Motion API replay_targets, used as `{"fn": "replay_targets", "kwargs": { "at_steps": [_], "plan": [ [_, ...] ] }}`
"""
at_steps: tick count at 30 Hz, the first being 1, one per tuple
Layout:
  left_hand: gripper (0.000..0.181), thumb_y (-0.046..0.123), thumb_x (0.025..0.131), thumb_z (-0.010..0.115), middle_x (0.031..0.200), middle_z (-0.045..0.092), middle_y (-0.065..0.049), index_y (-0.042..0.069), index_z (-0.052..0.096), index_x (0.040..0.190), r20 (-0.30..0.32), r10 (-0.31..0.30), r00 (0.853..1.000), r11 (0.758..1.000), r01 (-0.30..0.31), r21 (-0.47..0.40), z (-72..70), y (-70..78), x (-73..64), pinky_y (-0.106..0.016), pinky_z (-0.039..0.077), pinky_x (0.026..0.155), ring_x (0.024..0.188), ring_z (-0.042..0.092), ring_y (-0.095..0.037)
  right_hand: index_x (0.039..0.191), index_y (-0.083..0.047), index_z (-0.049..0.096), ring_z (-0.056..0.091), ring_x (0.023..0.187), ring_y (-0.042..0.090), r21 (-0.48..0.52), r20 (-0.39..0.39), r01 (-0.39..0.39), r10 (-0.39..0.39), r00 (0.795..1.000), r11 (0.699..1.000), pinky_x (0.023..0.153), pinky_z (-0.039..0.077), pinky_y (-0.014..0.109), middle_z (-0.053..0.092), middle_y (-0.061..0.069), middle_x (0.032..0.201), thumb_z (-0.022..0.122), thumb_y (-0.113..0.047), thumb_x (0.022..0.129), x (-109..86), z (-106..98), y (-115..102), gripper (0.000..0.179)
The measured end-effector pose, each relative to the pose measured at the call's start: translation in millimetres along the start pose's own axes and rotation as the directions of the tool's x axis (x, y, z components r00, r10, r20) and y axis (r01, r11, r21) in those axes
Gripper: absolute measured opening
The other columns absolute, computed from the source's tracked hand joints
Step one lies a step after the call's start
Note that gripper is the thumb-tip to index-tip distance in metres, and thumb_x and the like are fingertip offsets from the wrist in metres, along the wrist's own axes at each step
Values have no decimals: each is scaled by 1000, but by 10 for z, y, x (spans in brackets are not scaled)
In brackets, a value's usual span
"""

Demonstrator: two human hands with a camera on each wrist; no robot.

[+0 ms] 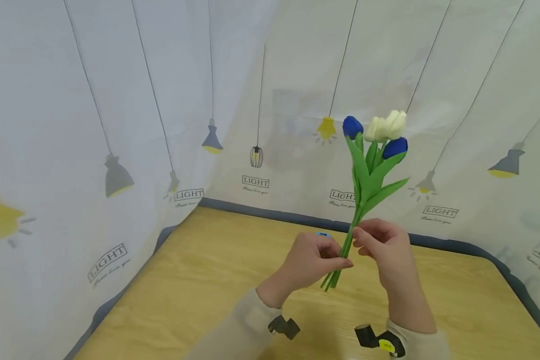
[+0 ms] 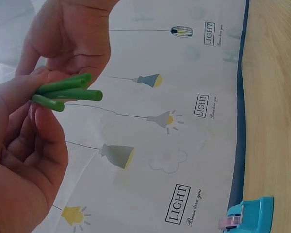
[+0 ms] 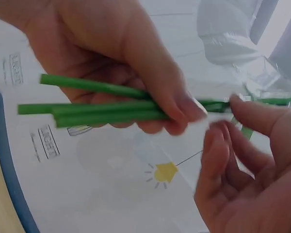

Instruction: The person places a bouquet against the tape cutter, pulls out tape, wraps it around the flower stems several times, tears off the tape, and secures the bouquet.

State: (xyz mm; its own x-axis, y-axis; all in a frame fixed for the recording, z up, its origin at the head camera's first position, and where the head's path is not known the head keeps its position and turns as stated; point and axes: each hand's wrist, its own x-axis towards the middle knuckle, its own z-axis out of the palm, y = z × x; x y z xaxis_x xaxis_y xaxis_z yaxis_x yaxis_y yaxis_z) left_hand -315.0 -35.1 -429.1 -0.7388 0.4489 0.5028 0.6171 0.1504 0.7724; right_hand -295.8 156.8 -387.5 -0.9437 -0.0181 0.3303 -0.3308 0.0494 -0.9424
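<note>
A bunch of artificial tulips (image 1: 363,182), with blue and white heads and green leaves, stands tilted slightly right above the table. My left hand (image 1: 307,261) grips the lower stems between thumb and fingers. Several cut stem ends (image 2: 72,92) stick out past that grip in the left wrist view. Just above, my right hand (image 1: 390,250) pinches the stems with thumb and fingertips. In the right wrist view the green stems (image 3: 106,110) run from one hand to the other. A small glossy patch shows by the right thumb; blur hides what it is.
A blue tape dispenser (image 2: 258,216) sits on the wooden table (image 1: 198,265), mostly hidden behind the left hand in the head view. White sheets (image 1: 162,100) printed with lamps surround the table, with a dark blue strip (image 1: 270,212) along its edge.
</note>
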Motion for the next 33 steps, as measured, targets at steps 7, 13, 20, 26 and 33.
{"fn": "replay_targets", "kwargs": {
  "at_steps": [7,13,20,26,33],
  "plan": [
    [14,14,91,85,68,70,-4,7,79,80,174,35,984,999,-28,-43,-45,-2,31,-16,43,53,55,50,1,95,-16,78,72,79,3,400,427,12,-198,882,916,73,61,16,77,-7,87,49,11,106,99,-259,239,41],
    [16,22,91,86,67,69,5,13,79,80,120,-211,970,977,208,41,-45,-121,30,-21,54,56,59,61,-5,98,-10,79,69,76,8,-66,205,-14,27,978,998,73,62,20,73,-11,83,66,-11,106,131,-299,222,15],
    [23,25,88,88,68,67,8,19,75,71,-52,-357,933,889,356,286,-388,-488,-334,-26,55,56,58,62,-8,111,9,74,70,74,10,-177,91,-88,105,990,980,72,63,22,75,-11,83,69,-17,105,147,-357,163,27],
    [31,21,87,88,57,61,10,17,69,62,-106,-421,901,804,424,416,-787,-872,-791,-23,46,49,50,56,-7,113,8,74,71,75,9,-188,84,-119,137,987,975,72,64,22,77,-8,85,70,-18,104,163,-411,180,28],
    [39,19,83,90,44,48,11,13,65,54,-125,-555,822,693,540,478,-960,-1072,-1042,-17,33,44,41,43,-5,114,8,74,72,77,9,-200,84,-136,155,984,970,73,64,22,77,-6,88,70,-18,104,167,-460,200,27]
  ]
}}
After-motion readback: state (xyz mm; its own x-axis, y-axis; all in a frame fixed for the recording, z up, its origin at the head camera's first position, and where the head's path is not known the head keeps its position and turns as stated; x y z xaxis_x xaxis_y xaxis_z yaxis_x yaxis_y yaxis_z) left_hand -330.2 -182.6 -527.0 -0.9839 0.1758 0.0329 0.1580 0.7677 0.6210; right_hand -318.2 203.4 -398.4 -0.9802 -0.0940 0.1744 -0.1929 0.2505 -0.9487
